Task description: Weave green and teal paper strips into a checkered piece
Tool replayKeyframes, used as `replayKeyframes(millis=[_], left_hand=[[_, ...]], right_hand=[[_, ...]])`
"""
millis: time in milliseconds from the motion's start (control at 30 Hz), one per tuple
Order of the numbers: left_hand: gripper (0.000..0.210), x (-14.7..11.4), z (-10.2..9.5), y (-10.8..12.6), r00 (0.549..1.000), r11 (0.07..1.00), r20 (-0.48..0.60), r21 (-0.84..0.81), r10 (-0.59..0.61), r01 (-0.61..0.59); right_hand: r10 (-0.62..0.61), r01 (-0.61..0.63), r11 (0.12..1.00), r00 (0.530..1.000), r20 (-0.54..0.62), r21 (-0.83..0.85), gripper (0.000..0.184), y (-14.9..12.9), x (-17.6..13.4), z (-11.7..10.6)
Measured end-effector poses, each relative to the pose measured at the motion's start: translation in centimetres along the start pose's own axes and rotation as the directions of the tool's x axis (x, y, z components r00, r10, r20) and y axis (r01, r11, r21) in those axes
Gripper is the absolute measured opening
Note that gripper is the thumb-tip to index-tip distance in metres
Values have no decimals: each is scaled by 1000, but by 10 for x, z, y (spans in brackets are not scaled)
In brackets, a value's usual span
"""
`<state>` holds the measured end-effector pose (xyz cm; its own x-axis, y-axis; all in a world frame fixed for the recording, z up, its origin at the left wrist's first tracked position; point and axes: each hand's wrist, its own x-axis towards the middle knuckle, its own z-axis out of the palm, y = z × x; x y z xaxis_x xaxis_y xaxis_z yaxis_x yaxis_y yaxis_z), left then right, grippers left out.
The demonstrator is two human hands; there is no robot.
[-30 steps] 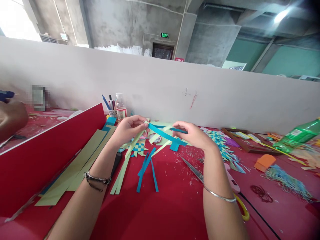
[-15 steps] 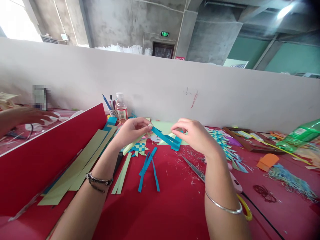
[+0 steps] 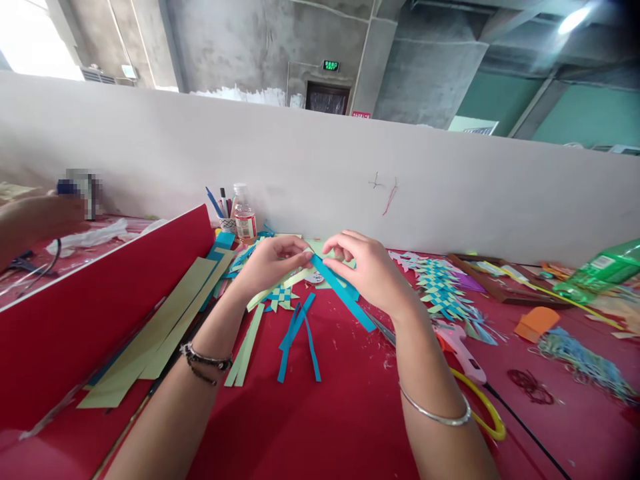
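Observation:
My left hand [image 3: 277, 261] is closed in a pinch on the upper end of a blue paper strip [image 3: 353, 303], where light green strips also meet. The blue strip slants down to the right above the red table. My right hand [image 3: 357, 263] has its fingers curled, with thumb and fingertips at the strip's upper part near my left fingertips; its exact grip is partly hidden. Under my left hand lies a woven blue-and-green paper piece [image 3: 281, 295]. Loose blue strips [image 3: 295, 340] and pale green strips [image 3: 245, 350] rest in front.
Scissors [image 3: 384, 330] and a pink glue gun [image 3: 463, 353] lie by my right forearm. Long green paper strips [image 3: 150, 340] lie beside a red divider [image 3: 115, 293]. A bottle [image 3: 245, 217] and pen cup [image 3: 227, 225] stand behind. Another person's hand [image 3: 45, 217] is at far left.
My right hand has moved left, close to my left fingertips. The blue strip now hangs straighter, slanting down right. The other person's hand has shifted.

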<state>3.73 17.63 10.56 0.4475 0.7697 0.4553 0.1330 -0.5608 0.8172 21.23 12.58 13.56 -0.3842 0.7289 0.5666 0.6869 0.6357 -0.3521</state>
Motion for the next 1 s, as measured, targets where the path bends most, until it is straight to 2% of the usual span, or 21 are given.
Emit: replayKeyframes(millis=[133, 267, 467, 567, 700, 767, 867, 1000], left_hand=[[18, 1, 0, -2, 1000, 999, -3, -25, 29, -29], [17, 1, 1, -2, 988, 992, -107, 78, 110, -102], [20, 1, -1, 0, 982, 984, -146, 146, 124, -102], [18, 1, -1, -1, 982, 986, -145, 133, 119, -100], [16, 1, 1, -1, 985, 989, -119, 100, 124, -112], [15, 1, 1, -1, 986, 989, -113, 99, 125, -114], [17, 0, 1, -1, 989, 992, -102, 82, 108, -100], [19, 0, 2, -1, 993, 996, -90, 62, 71, -66]], right_hand=[[-50, 49, 996, 999, 5, 81, 16, -3, 1, 1], [-49, 50, 997, 999, -15, 65, 22, -6, 2, 2], [-45, 49, 997, 997, -59, 65, 30, 6, -3, -6], [45, -49, 989, 998, 33, 140, 39, 17, -6, -9], [231, -272, 933, 954, 190, 234, 38, 24, -4, -5], [260, -305, 926, 943, 210, 222, 36, 23, -2, -3], [222, -257, 942, 960, 171, 217, 29, 21, 0, -1], [198, -201, 943, 979, 40, 265, 21, 20, 1, -1]])
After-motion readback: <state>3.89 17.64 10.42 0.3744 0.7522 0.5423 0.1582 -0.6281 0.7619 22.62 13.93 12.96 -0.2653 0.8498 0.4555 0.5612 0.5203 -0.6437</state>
